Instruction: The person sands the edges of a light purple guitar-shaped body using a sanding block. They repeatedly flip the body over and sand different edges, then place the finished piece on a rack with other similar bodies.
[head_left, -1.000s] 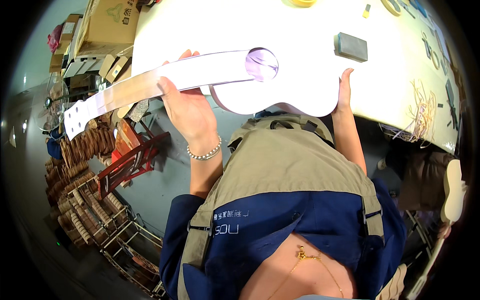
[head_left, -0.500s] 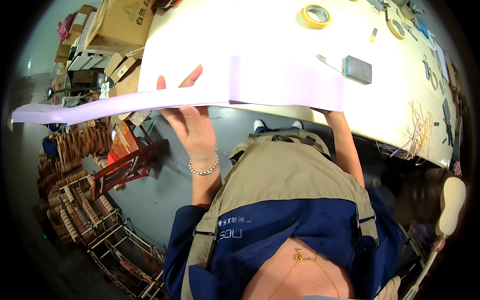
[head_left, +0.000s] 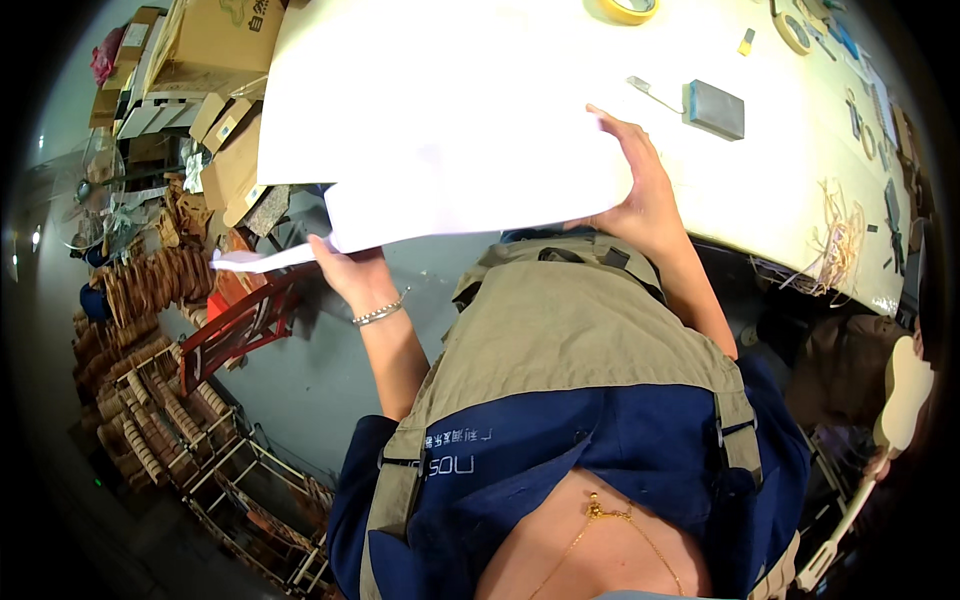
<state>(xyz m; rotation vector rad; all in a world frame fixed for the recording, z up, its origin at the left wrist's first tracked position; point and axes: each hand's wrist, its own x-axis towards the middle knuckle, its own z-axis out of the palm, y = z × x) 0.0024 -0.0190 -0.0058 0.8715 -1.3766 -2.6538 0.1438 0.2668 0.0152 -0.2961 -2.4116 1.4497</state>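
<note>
A pale lilac, almost white guitar [head_left: 480, 190] is held up in front of me over the near edge of the table, its surface washed out by the light. Its thin neck points left and ends in the headstock. My left hand [head_left: 358, 282] grips it where the neck meets the body, with the thumb up on the near side and the other fingers mostly hidden. At the body's right end my right hand [head_left: 650, 200] clasps the rim, thumb below and fingers over the far side. Right of that hand, a grey block [head_left: 716, 110] lies beside a small brush-like tool [head_left: 655, 95].
The white table [head_left: 770, 190] bears yellow tape [head_left: 630, 8], another tape roll [head_left: 792, 34] and a heap of peeled strips [head_left: 838, 245]. Cardboard boxes [head_left: 215, 50] stand at left. Below them are a red wooden stand [head_left: 235, 320] and racks of wooden parts [head_left: 150, 410]. A cream guitar-shaped piece [head_left: 902, 395] stands at far right.
The guitar has turned, its neck swinging inward and its body moving left. My left hand has shifted down and left; my right hand has come up into sight on the body's end.
</note>
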